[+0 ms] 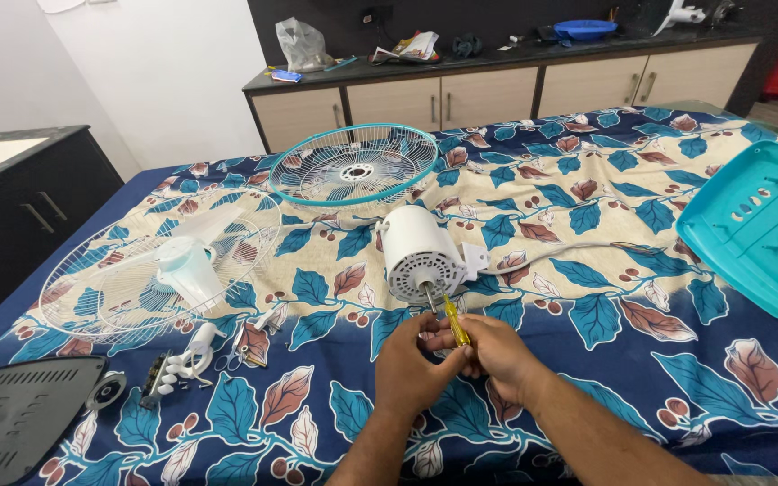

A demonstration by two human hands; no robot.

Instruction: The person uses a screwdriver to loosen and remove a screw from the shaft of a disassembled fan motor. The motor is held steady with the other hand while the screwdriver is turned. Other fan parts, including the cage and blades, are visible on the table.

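A white fan motor lies on its side on a leaf-patterned cloth, its metal shaft pointing toward me. My right hand grips a yellow-handled screwdriver, the tip up near the shaft. My left hand is closed beside it, fingers touching the screwdriver's handle and the right hand. A white cord runs from the motor to the right.
A teal-rimmed fan grille lies behind the motor. A white grille with a pale fan blade is at left. Small white parts and scissors sit near a black panel. A teal base is at right.
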